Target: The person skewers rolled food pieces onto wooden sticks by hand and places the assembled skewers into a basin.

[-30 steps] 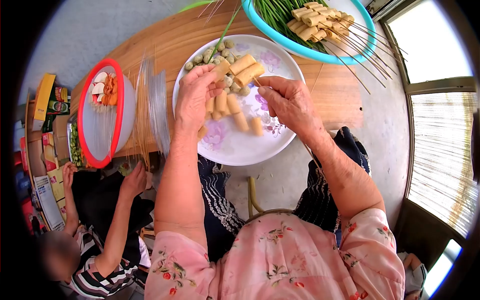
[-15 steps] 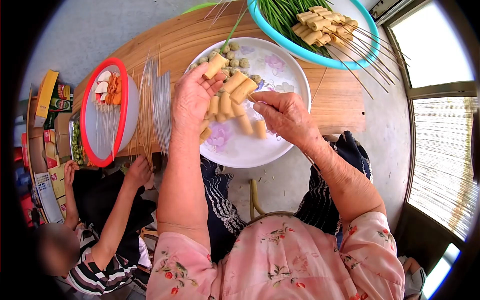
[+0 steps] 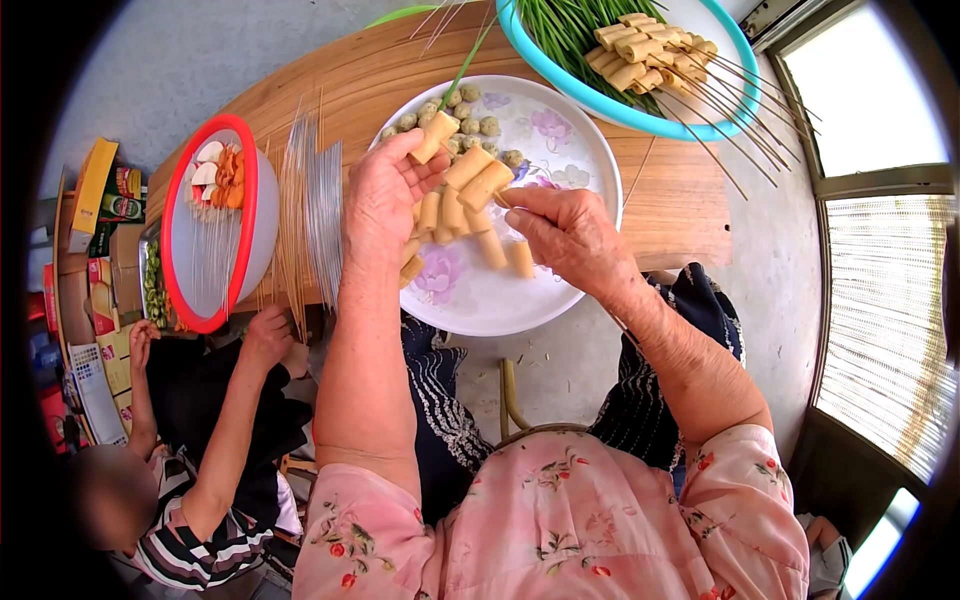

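My left hand (image 3: 392, 195) pinches a tan tofu-skin-like roll (image 3: 434, 137) between thumb and fingers. My right hand (image 3: 575, 235) is closed on a thin skewer (image 3: 501, 195), which carries two similar rolls (image 3: 485, 186) side by side; its tail shows past my right wrist. Both hands are above a round white flowered tray (image 3: 585, 150). Loose rolls (image 3: 452, 212) lie on the tray beneath the skewered pair. Several greenish-grey balls (image 3: 489, 126) rest along the tray's far left part, some hidden behind my left hand.
A blue-rimmed basin (image 3: 560, 90) at the far right holds green stalks (image 3: 565, 35) and skewered rolls (image 3: 645, 50), whose sticks jut over its rim. Bundled skewers (image 3: 292, 220) lie left of the tray. Beyond them stands a red-rimmed basin (image 3: 170, 265). Another person's hands (image 3: 268, 335) are at the lower left.
The roll in my left hand has shifted slightly right and tilted more. My right hand and the skewered pair barely move. The other person's near hand has moved slightly left.
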Demonstrator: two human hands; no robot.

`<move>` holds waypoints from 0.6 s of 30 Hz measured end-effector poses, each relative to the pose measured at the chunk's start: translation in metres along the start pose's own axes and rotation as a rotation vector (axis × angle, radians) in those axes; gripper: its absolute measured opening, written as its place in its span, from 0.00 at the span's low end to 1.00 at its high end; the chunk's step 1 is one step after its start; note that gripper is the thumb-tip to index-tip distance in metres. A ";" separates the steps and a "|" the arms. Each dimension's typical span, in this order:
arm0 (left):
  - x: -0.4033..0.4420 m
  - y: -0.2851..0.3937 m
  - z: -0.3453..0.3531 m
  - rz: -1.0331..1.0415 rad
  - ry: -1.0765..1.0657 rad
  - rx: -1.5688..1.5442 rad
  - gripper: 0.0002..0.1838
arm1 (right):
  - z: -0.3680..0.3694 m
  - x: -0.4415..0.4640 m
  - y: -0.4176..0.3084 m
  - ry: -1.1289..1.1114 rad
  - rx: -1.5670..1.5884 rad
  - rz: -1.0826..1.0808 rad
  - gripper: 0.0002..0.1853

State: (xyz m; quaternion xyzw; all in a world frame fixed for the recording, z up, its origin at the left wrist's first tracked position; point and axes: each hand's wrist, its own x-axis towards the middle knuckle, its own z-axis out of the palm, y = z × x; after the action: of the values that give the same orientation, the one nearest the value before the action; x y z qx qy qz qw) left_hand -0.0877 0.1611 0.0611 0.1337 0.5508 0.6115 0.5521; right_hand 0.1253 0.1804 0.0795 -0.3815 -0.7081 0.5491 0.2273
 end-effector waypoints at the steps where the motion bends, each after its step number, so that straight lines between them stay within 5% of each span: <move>1: -0.001 -0.001 0.001 -0.002 -0.009 0.007 0.17 | 0.001 0.000 0.001 0.010 0.006 -0.014 0.08; 7: -0.012 -0.008 0.013 0.038 -0.080 0.118 0.19 | 0.000 0.001 -0.001 0.056 0.047 -0.020 0.09; 18: -0.005 -0.011 0.017 0.073 -0.080 -0.157 0.15 | 0.006 0.000 0.005 0.082 0.001 -0.047 0.07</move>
State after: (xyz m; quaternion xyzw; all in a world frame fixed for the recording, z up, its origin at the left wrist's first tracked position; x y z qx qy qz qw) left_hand -0.0666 0.1634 0.0608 0.1342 0.4736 0.6666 0.5598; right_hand 0.1225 0.1768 0.0726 -0.3869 -0.7067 0.5278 0.2691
